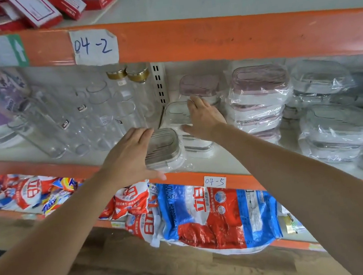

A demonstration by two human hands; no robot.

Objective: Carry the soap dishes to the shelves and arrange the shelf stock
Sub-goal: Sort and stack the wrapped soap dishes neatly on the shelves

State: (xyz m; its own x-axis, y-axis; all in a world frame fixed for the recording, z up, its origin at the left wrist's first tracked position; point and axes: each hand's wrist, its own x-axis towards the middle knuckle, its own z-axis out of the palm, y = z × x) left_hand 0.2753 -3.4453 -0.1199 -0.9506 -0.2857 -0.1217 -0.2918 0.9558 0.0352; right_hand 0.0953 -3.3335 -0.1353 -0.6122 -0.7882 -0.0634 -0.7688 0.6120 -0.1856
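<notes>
Shelf [226,161] holds grey-lidded, plastic-wrapped soap dish [165,149].

Clear drinking glasses [92,117] crowd middle tier at your left, two gold-lidded glass jars [130,83] behind them. Red boxes [38,8] lie above. Detergent bags [210,213] fill tier below you. Handwritten label [94,47] reads 04-2.
</notes>
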